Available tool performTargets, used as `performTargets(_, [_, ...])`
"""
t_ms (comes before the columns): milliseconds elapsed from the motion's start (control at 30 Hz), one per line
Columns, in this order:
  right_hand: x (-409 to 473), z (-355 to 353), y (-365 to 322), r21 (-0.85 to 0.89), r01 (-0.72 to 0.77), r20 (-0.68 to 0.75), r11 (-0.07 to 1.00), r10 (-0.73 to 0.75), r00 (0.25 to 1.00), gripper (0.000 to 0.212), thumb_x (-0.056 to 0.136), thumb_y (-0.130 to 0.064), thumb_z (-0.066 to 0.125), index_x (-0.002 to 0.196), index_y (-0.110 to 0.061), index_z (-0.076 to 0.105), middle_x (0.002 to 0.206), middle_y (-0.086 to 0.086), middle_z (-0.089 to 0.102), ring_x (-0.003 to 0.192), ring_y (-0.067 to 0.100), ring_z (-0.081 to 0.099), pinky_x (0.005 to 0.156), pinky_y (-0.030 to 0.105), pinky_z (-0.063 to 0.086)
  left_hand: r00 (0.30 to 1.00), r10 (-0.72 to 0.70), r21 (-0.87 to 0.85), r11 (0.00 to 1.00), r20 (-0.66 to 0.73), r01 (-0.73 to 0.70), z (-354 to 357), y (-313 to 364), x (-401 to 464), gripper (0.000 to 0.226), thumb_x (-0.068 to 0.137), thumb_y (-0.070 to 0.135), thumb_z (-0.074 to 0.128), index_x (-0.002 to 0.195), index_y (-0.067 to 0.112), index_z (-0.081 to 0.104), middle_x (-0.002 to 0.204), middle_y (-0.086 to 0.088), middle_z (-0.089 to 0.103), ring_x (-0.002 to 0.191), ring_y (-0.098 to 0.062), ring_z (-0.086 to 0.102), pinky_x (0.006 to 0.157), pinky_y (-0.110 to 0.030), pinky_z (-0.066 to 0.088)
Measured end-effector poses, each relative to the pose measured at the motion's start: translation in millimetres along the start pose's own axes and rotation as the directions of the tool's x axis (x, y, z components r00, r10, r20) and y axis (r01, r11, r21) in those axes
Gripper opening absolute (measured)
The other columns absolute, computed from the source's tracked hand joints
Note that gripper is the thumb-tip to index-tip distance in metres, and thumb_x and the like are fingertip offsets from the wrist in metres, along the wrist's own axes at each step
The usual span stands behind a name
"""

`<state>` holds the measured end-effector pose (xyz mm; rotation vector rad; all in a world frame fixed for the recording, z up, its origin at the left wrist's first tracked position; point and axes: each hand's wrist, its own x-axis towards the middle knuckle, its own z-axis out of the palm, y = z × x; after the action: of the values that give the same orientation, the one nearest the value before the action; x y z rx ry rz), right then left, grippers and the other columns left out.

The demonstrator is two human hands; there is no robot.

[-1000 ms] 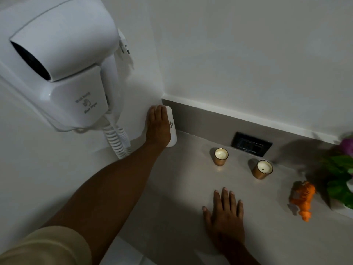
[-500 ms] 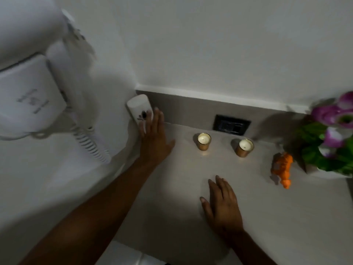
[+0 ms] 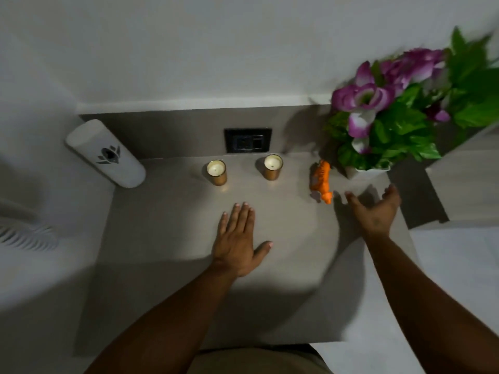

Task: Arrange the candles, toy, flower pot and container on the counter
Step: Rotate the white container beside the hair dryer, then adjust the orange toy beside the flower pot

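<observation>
The orange toy [image 3: 320, 181] lies lengthwise front-to-back on the worktop [image 3: 167, 238], head nearest the empty, spread-fingered right hand [image 3: 376, 211]; the left hand [image 3: 239, 238] rests flat, fingers together.

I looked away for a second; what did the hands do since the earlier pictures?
The left hand let go of the white container in the corner and came back to lie flat mid-counter. The right hand lifted off the counter toward the flower pot. Candles and toy stayed put.
</observation>
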<state>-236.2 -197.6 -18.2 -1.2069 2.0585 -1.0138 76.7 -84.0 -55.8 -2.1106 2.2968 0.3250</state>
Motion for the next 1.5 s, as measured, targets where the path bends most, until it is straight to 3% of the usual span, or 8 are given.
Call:
performTargets(167, [39.8,-1.5,-15.2,0.095,0.058,-0.044,0.994,-0.054,0.998,0.102,0.070,-0.028,0.092,0.148,-0.008,0.031,0.144,0.007,0.040,0.128,0.018,0.042,0.099,0.009,0.036,1.000,0.024,-0.014,1.000,-0.009,-0.024,1.4,2.9,3.3,0.097,0.092,0.080,0.015,0.160,0.012,0.006,0.170,-0.008,0.004,0.156,-0.025,-0.007,0.126,-0.053,0.004])
performTargets(267, [60.4,4.7,-22.3,-0.015,0.100,-0.092,0.995,-0.101,0.991,0.084,0.073,-0.010,0.088,0.140,-0.014,0.039,0.132,0.003,0.050,0.117,0.023,0.055,0.085,0.021,0.052,0.999,0.022,-0.023,0.999,-0.028,-0.023,2.5,3.9,5.3,0.097,0.091,0.081,0.015,0.160,0.013,0.006,0.170,-0.009,0.005,0.156,-0.026,-0.005,0.126,-0.052,0.005])
performTargets(400, [67.3,12.6,-25.3,0.200,-0.011,-0.099,0.980,0.031,0.995,0.103,0.056,-0.027,0.097,0.140,-0.008,0.041,0.134,0.009,0.056,0.124,0.023,0.054,0.104,0.031,0.045,1.000,0.022,-0.012,1.000,-0.006,-0.022,2.5,5.3,6.7,0.099,0.090,0.082,0.015,0.160,0.014,0.003,0.170,-0.008,0.002,0.156,-0.026,-0.008,0.126,-0.053,0.004])
performTargets(667, [78.1,23.4,-28.5,0.181,-0.071,-0.166,0.981,0.102,0.981,0.097,0.058,-0.029,0.094,0.138,-0.008,0.043,0.132,0.010,0.058,0.121,0.025,0.054,0.086,0.012,0.033,1.000,0.014,-0.016,1.000,-0.024,-0.014,8.1,2.5,8.3,0.099,0.089,0.084,0.016,0.160,0.016,0.004,0.170,-0.007,0.002,0.156,-0.024,-0.009,0.126,-0.051,0.000])
performTargets(1033, [81.7,19.8,-31.0,0.170,-0.080,-0.165,0.982,0.108,0.980,0.100,0.057,-0.032,0.094,0.139,-0.010,0.041,0.133,0.008,0.057,0.122,0.025,0.055,0.101,0.029,0.043,0.999,0.017,-0.026,1.000,-0.028,-0.018,7.0,2.6,8.6,0.099,0.089,0.083,0.018,0.160,0.016,0.005,0.170,-0.006,0.002,0.156,-0.025,-0.008,0.126,-0.051,0.000])
performTargets(1167, [60.7,22.3,-37.6,0.222,-0.094,-0.171,0.970,0.133,0.976,0.119,0.069,-0.029,0.090,0.153,0.004,0.012,0.156,0.022,0.028,0.145,0.030,0.029,0.118,0.025,0.016,0.999,0.024,-0.028,0.999,-0.027,-0.024,7.1,1.3,7.3,0.097,0.091,0.083,0.018,0.160,0.017,0.004,0.170,-0.006,0.001,0.156,-0.024,-0.009,0.126,-0.050,-0.001])
performTargets(1267, [7.0,33.3,-43.1,0.154,0.103,-0.261,0.983,-0.060,0.964,0.089,0.085,-0.038,0.069,0.150,0.005,0.025,0.150,0.026,0.035,0.140,0.033,0.033,0.112,0.023,0.022,0.999,0.015,-0.023,1.000,-0.050,-0.016,8.3,1.7,7.6,0.096,0.091,0.082,0.018,0.160,0.017,0.006,0.170,-0.006,0.003,0.156,-0.025,-0.007,0.126,-0.051,0.002])
performTargets(1500, [-14.1,74.4,-70.4,-0.272,0.312,0.122,0.911,-0.289,0.950,0.067,0.095,-0.031,0.060,0.154,-0.024,0.030,0.164,0.012,0.018,0.143,0.035,0.032,0.099,0.046,0.045,0.999,0.006,-0.024,1.000,-0.045,-0.007,10.6,1.3,8.7,0.098,0.090,0.084,0.019,0.160,0.016,0.008,0.170,-0.008,0.008,0.156,-0.027,-0.003,0.125,-0.053,0.007])
